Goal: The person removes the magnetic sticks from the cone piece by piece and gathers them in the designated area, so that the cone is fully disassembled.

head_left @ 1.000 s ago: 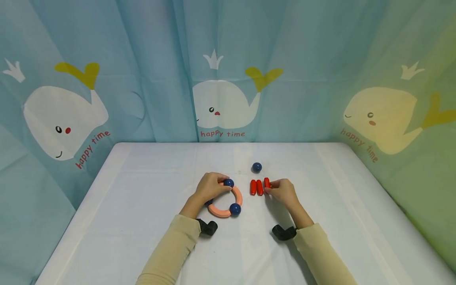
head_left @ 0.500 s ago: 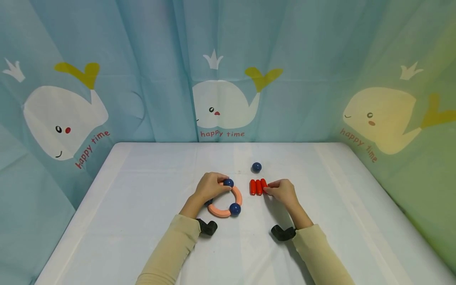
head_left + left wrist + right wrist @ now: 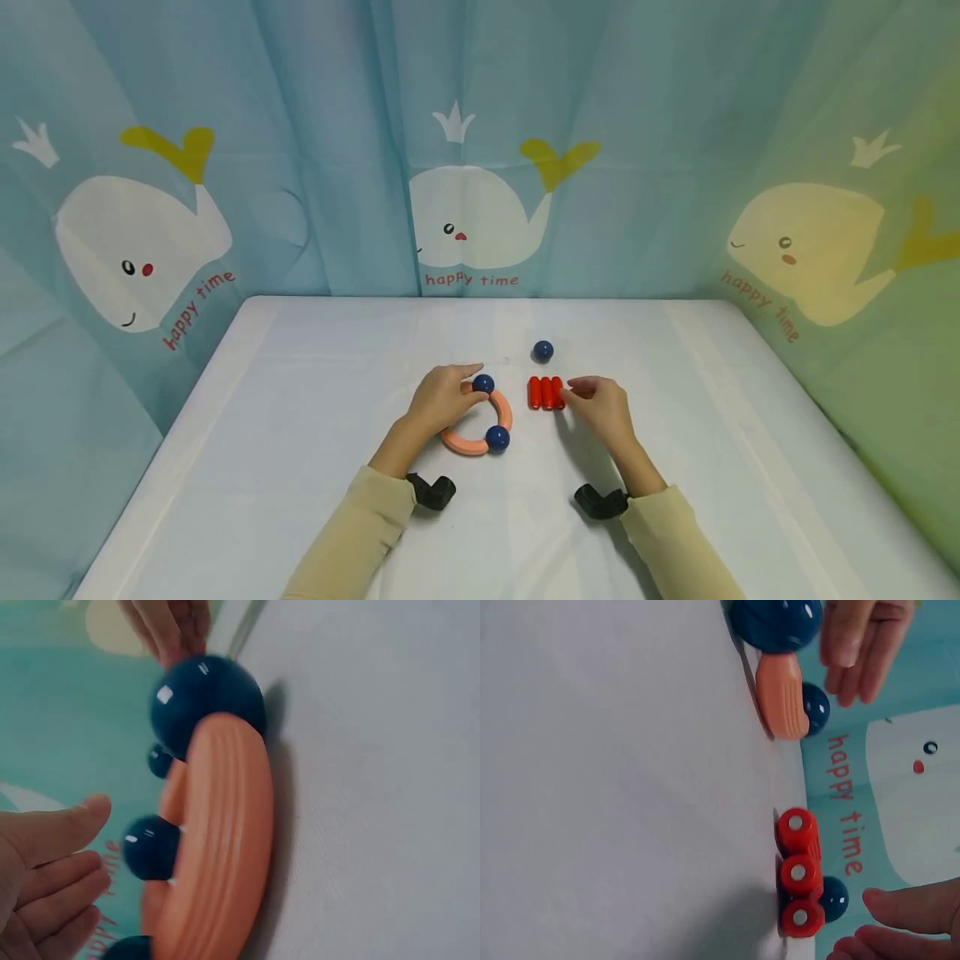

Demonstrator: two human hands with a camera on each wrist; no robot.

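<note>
A ring of salmon-coloured curved rods point(image 3: 467, 447) joined by blue balls point(image 3: 497, 438) lies on the table. My left hand point(image 3: 438, 400) is around its far ball point(image 3: 483, 383); in the left wrist view, that hand's fingers point(image 3: 64, 900) are straight and apart from the ring. Three short red rods point(image 3: 546, 393) lie side by side, right of the ring. Pale round ends show on the red rods point(image 3: 798, 871) in the right wrist view. Just right of them is my right hand point(image 3: 603, 408), thumb and fingers parted, with nothing between them.
A single blue ball point(image 3: 543, 351) sits behind the red rods. The white table point(image 3: 262, 433) is backed by a blue curtain point(image 3: 330, 167) with printed whales. Black wrist mounts point(image 3: 600, 502) sit at both cuffs, low over the tabletop.
My right hand has brought the third red rod leftward against the other two and let go of it. My left hand's fingers have spread away from the ring's far ball.
</note>
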